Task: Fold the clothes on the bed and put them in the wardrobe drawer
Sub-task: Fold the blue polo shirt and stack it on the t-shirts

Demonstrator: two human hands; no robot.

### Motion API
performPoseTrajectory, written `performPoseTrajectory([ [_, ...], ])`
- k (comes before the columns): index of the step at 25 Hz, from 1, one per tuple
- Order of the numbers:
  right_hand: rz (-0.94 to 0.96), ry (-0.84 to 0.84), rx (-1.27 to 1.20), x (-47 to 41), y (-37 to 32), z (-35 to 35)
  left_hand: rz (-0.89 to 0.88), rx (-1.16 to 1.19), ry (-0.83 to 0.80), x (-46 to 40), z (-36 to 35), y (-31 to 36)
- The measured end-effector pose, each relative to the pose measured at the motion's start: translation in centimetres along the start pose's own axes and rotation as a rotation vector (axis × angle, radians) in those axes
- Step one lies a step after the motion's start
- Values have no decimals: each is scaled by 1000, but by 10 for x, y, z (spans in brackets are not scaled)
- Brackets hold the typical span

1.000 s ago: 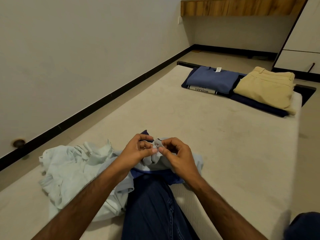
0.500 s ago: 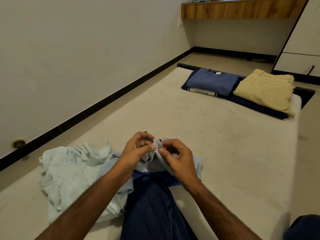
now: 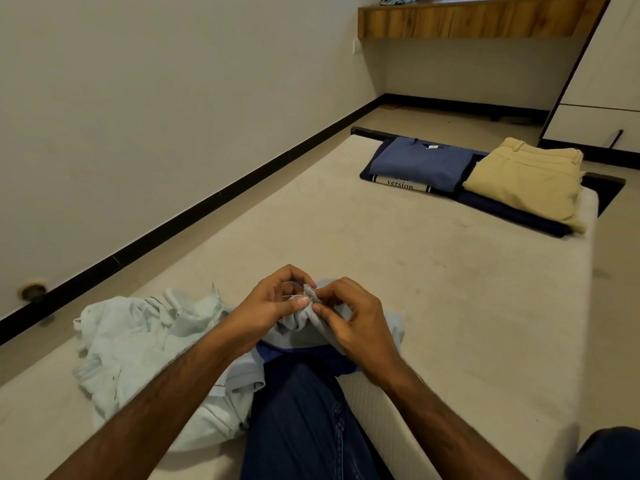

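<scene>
I sat at the near end of the bed [image 3: 346, 237], a bare beige mattress that ran away from me toward the far wall, its top faintly marked and its near edge showing a quilted side panel beside my knee. My left hand [image 3: 273, 306] and right hand [image 3: 353, 323] met just above the mattress, and the fingers [image 3: 298, 301] of both were curled in, pinching one small bunched fold of the grey-blue shirt [image 3: 301, 327] between thumb and fingertips. The rest of that shirt sagged down onto my lap and the mattress, with a darker blue band showing along its lower edge above my jeans [image 3: 301, 417]. To the left of it, touching it, lay a crumpled pale mint garment [image 3: 138, 341], unfolded in a loose heap.

At the far end of the bed the folded pieces sat well apart from me: a blue top [image 3: 422, 164] with a white strip reading "version" along its near edge, and just beside it on the right folded tan trousers [image 3: 526, 181], both resting on a flat dark navy garment [image 3: 512, 213]. The bed's dark frame showed at that far corner.

The plain off-white wall [image 3: 173, 98] ran along my left, with a black skirting board [image 3: 173, 230] at its foot and a strip of tiled floor between it and the bed. A wooden shelf [image 3: 467, 22] hung high on the far wall, and the white wardrobe [image 3: 602, 98] stood at the far right, its lower drawer front closed
</scene>
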State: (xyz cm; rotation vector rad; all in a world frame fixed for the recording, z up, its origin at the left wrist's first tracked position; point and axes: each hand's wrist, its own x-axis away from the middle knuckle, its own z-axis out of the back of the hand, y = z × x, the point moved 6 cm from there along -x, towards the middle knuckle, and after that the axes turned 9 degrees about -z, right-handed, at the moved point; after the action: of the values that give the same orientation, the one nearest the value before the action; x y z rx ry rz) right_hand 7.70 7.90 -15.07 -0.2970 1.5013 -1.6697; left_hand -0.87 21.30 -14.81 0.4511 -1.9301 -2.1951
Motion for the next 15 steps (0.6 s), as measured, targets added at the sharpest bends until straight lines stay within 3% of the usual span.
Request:
performPoseTrajectory([
  [4, -26, 118, -20, 6, 4, -4, -12, 57, 129, 2, 1, -9],
  [8, -95, 144, -153, 10, 12, -4, -83, -14, 151, 3, 1, -5],
  [12, -345, 86, -378, 2, 24, -3, -138, -100, 182, 4, 1, 0],
  [15, -358, -36, -325, -5, 21, -2, -168, -190, 169, 6, 0, 5],
])
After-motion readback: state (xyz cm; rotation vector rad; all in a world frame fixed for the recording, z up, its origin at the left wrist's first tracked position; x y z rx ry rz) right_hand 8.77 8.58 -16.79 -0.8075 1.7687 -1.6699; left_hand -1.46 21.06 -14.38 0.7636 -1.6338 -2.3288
